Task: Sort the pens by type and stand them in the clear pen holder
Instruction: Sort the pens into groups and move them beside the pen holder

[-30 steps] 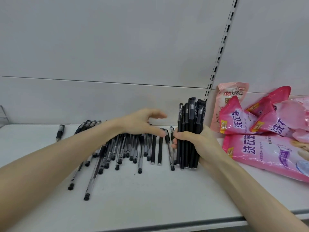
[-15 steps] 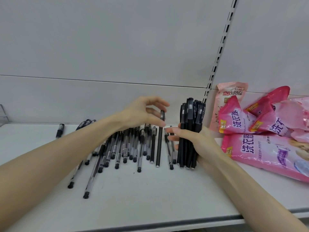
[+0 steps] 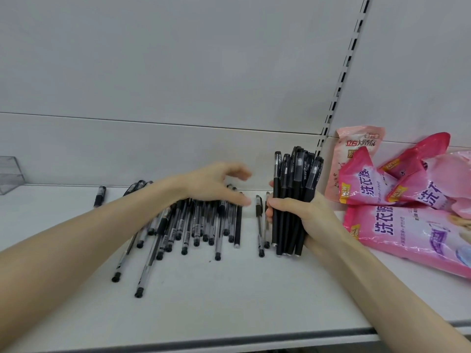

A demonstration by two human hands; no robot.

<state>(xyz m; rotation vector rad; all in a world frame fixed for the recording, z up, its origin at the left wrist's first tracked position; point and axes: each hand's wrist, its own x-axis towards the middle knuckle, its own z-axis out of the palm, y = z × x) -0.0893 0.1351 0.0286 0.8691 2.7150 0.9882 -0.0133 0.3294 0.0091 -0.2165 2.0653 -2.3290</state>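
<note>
Your right hand (image 3: pixel 308 220) curls around a bundle of black pens (image 3: pixel 297 177), held upright with its lower ends on the shelf (image 3: pixel 229 301). Your left hand (image 3: pixel 214 184) hovers palm-down over the loose pens (image 3: pixel 193 225), fingers relaxed, gripping nothing. The clear pen holder (image 3: pixel 10 174) sits far left.

Loose clear-barrelled black-capped pens (image 3: pixel 196 225): roughly twenty; matte black pens (image 3: pixel 285 238): about eight; pink plastic pouches (image 3: pixel 407 238): at least four; clear plastic holder (image 3: pixel 10 174): one

I see the left hand (image 3: pixel 211 186) and right hand (image 3: pixel 308 217) bare, forearms bare too (right to the near edge).
</note>
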